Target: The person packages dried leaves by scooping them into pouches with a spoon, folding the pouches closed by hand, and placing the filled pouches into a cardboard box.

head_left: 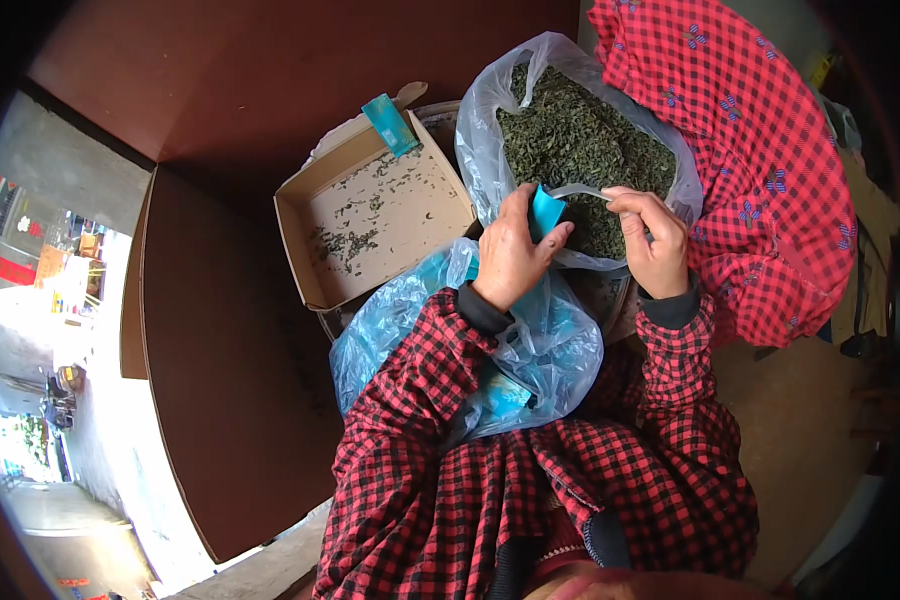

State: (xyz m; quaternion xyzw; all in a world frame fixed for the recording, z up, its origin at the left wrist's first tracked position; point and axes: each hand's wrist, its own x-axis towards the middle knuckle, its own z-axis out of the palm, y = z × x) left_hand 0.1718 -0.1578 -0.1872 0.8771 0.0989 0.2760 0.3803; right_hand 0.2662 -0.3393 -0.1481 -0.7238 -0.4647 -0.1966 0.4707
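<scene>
My left hand [515, 247] is closed around a small blue packet [547, 212], its top edge facing up and right. In my right hand [653, 240], thumb and fingers pinch the end of a pale, thin spoon-like utensil [577, 190]. The utensil's other end reaches to the packet's mouth; whether it holds anything is too small to tell. Just beyond both hands stands a see-through plastic bag [478, 120] filled with dried green tea leaves [585, 125]. Below my left hand, across my lap, lies a bluish plastic bag [400, 335] with blue packets [507, 397] inside.
A shallow cardboard box [395, 235] with scattered leaves sits to the left, another blue packet [390, 125] leaning at its far corner. Brown panels [230, 380] rise at left and behind. Red checked cloth [760, 170] drapes at right.
</scene>
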